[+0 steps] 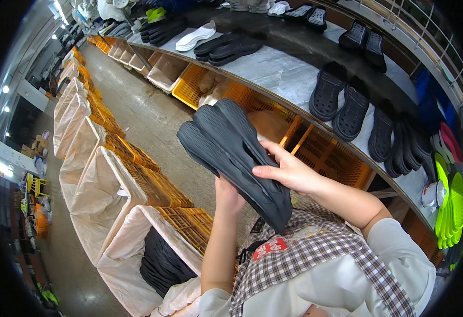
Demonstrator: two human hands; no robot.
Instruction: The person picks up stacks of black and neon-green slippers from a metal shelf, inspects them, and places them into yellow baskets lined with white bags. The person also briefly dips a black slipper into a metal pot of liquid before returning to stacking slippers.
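Black soles point(226, 142), just right of the lined crate point(116, 260)
Your left hand point(228, 194) (crate side) and right hand point(285, 170) both grip 'em, long axis slanting forward-left.

1. One left hand point(229, 195), one right hand point(288, 170).
2. Dark ridged soles point(226, 145) in them: at least two, overlap hiding the exact count.
3. One checked apron point(305, 261).
4. One red patch point(269, 249).
5. One pink sole point(451, 142).
6. One yellow stool point(36, 183).
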